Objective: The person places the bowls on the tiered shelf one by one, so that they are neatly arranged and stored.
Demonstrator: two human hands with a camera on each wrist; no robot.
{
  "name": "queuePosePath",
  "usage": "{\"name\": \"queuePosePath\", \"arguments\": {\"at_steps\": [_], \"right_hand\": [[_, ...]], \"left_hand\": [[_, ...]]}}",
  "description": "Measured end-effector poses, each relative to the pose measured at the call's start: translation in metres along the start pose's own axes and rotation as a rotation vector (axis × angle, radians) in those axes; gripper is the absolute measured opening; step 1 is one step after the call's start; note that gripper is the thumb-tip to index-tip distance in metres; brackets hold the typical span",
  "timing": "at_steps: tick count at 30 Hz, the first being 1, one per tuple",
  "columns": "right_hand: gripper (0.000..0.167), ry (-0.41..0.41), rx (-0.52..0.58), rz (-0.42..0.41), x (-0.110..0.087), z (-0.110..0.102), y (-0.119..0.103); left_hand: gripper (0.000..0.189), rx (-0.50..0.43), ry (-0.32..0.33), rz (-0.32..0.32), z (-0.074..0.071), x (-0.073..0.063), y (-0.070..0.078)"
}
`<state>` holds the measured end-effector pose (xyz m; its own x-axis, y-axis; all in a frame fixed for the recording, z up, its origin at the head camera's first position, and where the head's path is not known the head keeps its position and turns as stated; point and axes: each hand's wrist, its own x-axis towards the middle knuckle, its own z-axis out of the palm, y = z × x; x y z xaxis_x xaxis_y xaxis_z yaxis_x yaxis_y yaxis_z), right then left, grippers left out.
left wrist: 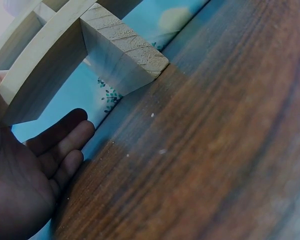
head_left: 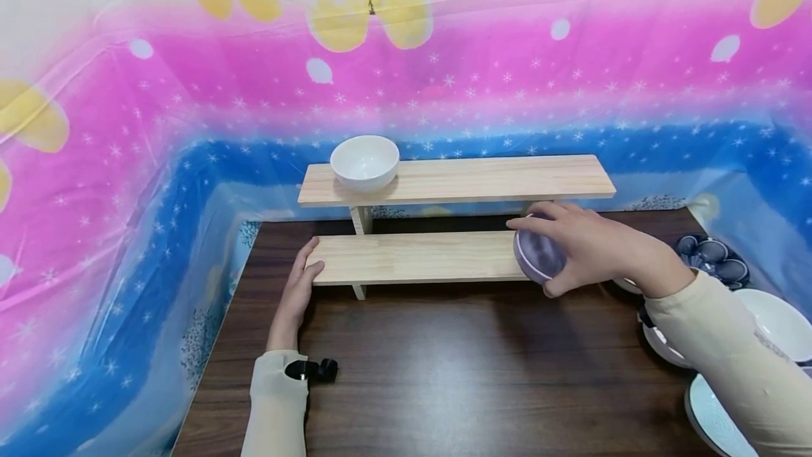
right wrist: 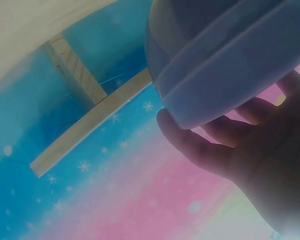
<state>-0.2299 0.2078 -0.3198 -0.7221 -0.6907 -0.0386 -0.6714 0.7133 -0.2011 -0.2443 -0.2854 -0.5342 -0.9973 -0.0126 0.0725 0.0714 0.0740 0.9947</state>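
A two-step wooden shelf has an upper board (head_left: 495, 179) and a lower board (head_left: 412, 258). My left hand (head_left: 293, 296) grips the left end of the lower board, thumb at the front; its other fingers (left wrist: 65, 140) spread beneath in the left wrist view. Near that board's right end, my right hand (head_left: 599, 249) holds a small lilac bowl (head_left: 538, 259) by its rim, tilted. The bowl's ridged outside (right wrist: 230, 65) fills the top of the right wrist view; whether it touches the board I cannot tell. A white bowl (head_left: 364, 164) sits upright on the upper board's left end.
At the right edge of the dark wooden table (head_left: 438, 372) are dark cups (head_left: 713, 259), a large white bowl (head_left: 777, 323) and a pale blue dish (head_left: 713, 418), partly behind my right sleeve. A patterned curtain (head_left: 444, 90) hangs behind the shelf.
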Motion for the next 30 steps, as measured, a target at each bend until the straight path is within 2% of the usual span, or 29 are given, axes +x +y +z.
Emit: {"name": "queuePosePath", "arguments": {"at_steps": [6, 20, 27, 30], "right_hand": [[0.101, -0.016, 0.029, 0.001, 0.012, -0.005, 0.001], [0.095, -0.038, 0.054, -0.029, 0.042, -0.021, 0.005], [0.095, -0.014, 0.037, -0.079, 0.058, -0.027, 0.001], [0.096, -0.021, 0.038, -0.066, 0.064, -0.029, 0.001]], "left_hand": [[0.060, 0.002, 0.007, -0.010, 0.000, -0.001, 0.000], [0.061, 0.016, -0.003, -0.019, 0.000, -0.002, -0.002], [0.061, 0.020, -0.001, -0.010, -0.001, -0.001, -0.002], [0.060, 0.025, -0.005, -0.008, -0.001, 0.000, 0.000]]}}
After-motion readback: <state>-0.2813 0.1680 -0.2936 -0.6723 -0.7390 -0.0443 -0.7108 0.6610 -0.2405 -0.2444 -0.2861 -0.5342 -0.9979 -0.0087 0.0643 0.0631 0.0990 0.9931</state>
